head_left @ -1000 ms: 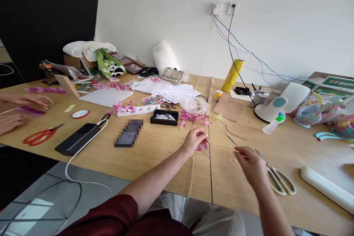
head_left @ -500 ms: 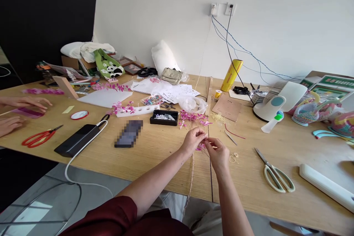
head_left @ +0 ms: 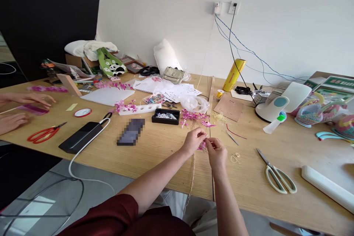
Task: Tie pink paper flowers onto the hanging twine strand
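Both the left hand [head_left: 195, 140] and right hand [head_left: 216, 151] pinched a pink flower sprig [head_left: 202, 146] above the tabletop [head_left: 155, 155], its twine stem [head_left: 191, 177] trailing down; more loose pink blossoms [head_left: 193, 117] lay unassembled just beyond.

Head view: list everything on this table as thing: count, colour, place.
table: one, light wood, across the view
pale scissors: one, cream handles, right of hands
red scissors: one, far left
power bank: one, black, white cable, left
black tray: one, centre
pink flowers: loose cluster, beyond hands
yellow roll: one, by wall
fan: one, white, right
other person's hands: two, far left edge
left hand: pinching pink flower sprig
right hand: touching the same sprig
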Demonstrator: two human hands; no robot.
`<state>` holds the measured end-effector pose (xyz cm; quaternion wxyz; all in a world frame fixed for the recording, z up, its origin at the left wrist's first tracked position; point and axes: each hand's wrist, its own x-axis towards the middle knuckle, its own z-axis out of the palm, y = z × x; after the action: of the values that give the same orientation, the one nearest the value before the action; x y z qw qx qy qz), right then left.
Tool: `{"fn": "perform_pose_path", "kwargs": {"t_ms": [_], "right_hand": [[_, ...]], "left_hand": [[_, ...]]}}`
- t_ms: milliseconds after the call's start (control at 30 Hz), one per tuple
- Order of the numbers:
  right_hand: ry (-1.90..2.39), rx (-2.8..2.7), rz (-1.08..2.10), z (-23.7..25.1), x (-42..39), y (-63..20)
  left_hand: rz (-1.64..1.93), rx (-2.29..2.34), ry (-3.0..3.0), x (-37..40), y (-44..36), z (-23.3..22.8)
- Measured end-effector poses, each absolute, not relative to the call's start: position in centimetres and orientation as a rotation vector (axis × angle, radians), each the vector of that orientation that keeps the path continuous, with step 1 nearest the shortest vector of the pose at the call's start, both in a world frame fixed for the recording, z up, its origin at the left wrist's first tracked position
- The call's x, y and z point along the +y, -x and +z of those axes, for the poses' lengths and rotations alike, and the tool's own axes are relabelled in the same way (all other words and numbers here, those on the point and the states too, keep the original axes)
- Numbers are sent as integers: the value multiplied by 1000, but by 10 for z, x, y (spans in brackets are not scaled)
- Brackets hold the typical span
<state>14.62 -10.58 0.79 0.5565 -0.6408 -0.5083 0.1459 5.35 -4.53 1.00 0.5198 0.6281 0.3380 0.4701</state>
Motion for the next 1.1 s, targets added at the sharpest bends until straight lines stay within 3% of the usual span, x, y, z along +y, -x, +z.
{"fn": "perform_pose_path", "kwargs": {"t_ms": [300,1100], "right_hand": [[1453,-981,681,-2,-103,-145],[1444,-983,665,-2,-103,-147]], "left_hand": [[1148,903,-1681,-48,-51,16],[1068,761,-1478,-38,-53,12]]}}
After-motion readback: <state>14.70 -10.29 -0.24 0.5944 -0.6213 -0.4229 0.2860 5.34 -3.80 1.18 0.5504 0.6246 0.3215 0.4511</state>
